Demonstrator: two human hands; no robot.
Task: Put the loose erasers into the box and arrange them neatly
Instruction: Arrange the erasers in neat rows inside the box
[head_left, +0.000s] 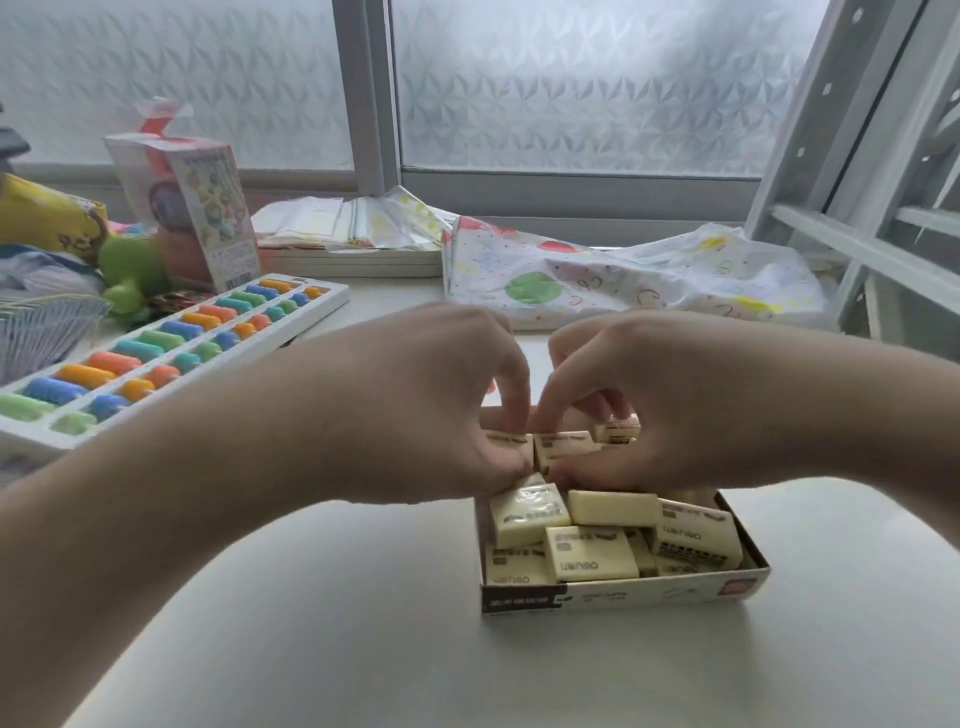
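While both hands (524, 415) pinch wrapped erasers (563, 444) at the box's (623, 592) far end, the light, slick film favours gripping short edges

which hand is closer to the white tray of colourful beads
Left. The left hand is just right of the white tray of colourful beads, its forearm passing the tray's near edge; the right hand is farther right, beyond the left hand.

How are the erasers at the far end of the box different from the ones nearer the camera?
The far erasers stand on edge in a row, with the left hand and right hand pinching them. The near erasers lie flat, jumbled and overlapping, untouched. Both groups are pale yellow, wrapped, and inside the same box.
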